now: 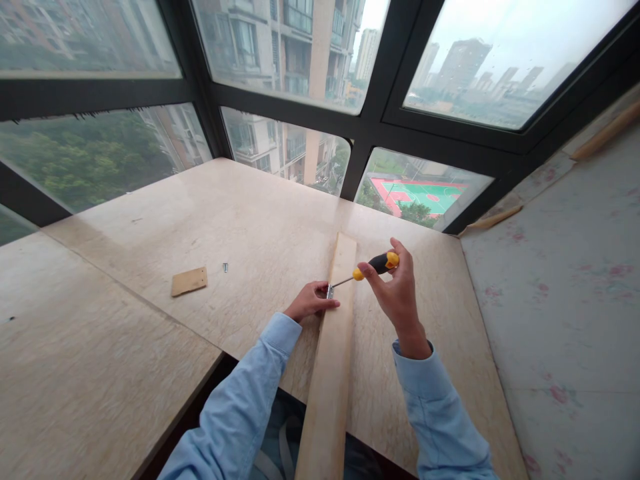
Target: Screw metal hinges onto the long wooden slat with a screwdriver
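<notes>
A long pale wooden board (333,360) lies on the stone sill and runs toward me past its front edge. My left hand (311,301) is closed around a small metal bracket (330,292) at the board's left edge, thumb resting on the wood. In my right hand (399,287) is a screwdriver (379,264) with a yellow and black handle, gripped between thumb and fingers. Its shaft slants down to the left, and the tip meets the bracket. Whether a screw sits under the tip is too small to tell.
Left of the board lie a small wooden piece (189,281) with holes and a few small screws (225,267). Dark-framed windows (360,127) rise behind the stone sill (240,200). A papered wall (560,320) bounds the right side. The sill's front edge has a cut-out corner.
</notes>
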Motion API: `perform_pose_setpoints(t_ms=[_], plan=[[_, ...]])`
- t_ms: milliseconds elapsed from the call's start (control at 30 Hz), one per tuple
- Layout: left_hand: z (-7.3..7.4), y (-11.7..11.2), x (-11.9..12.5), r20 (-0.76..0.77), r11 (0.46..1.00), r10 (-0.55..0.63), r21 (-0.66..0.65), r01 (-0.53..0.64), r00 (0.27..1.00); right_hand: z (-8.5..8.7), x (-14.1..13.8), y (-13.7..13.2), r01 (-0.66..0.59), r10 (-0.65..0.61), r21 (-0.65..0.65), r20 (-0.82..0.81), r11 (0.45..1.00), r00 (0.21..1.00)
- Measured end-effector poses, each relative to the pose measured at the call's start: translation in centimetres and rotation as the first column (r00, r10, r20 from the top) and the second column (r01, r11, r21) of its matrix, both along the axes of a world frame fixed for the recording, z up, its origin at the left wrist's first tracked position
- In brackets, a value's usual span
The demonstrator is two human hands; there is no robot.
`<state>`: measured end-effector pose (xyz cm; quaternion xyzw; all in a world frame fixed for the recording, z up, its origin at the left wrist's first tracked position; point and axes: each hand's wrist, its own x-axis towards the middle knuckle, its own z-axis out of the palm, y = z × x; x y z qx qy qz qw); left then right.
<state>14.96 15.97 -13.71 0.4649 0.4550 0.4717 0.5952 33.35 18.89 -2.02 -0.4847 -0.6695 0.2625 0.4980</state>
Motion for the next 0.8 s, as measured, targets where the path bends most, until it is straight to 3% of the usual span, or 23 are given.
perform_pose_setpoints(t_ms=[67, 200, 267, 367, 467, 533, 633, 700, 800], plan=[[-0.06, 0.04, -0.02, -0.004, 1.000, 0.002, -0.003, -0.002, 1.000, 0.02, 0.03, 0.11, 0.045, -0.045, -0.004, 0.009, 0.999, 0.999], [-0.21, 0.04, -0.03, 0.003, 0.999, -0.010, -0.031, 0.010, 1.000, -0.36, 0.19, 0.33, -0.201, 0.197, -0.007, -0.183, 0.980, 0.963], [-0.22, 0.00, -0.02, 0.003, 0.999, -0.008, -0.033, 0.008, 1.000, -0.41, 0.26, 0.24, -0.254, 0.254, 0.024, -0.162, 0.967, 0.954], [-0.18, -0.04, -0.01, 0.016, 1.000, -0.015, -0.021, 0.015, 1.000, -0.02, 0.24, -0.08, -0.072, 0.070, 0.066, 0.024, 0.995, 0.997], [-0.24, 0.00, -0.02, 0.007, 1.000, -0.011, -0.011, 0.012, 1.000, 0.41, 0.20, -0.23, 0.078, -0.086, 0.072, 0.113, 0.994, 0.990], [-0.35, 0.05, -0.02, -0.012, 1.000, -0.002, -0.011, 0.002, 1.000, 0.40, 0.27, -0.17, 0.031, -0.034, 0.038, 0.078, 0.999, 0.996], [-0.46, 0.06, -0.01, -0.018, 1.000, 0.004, -0.018, -0.005, 1.000, 0.08, 0.52, -0.08, -0.181, 0.182, 0.030, -0.026, 0.983, 0.983], [-0.40, 0.01, 0.01, -0.015, 1.000, 0.006, -0.016, -0.006, 1.000, -0.02, 0.67, -0.15, -0.260, 0.261, 0.049, -0.010, 0.964, 0.965], [-0.22, -0.10, 0.04, -0.007, 1.000, -0.001, -0.009, 0.001, 1.000, 0.25, 0.65, -0.34, -0.107, 0.097, 0.100, 0.096, 0.989, 0.991]])
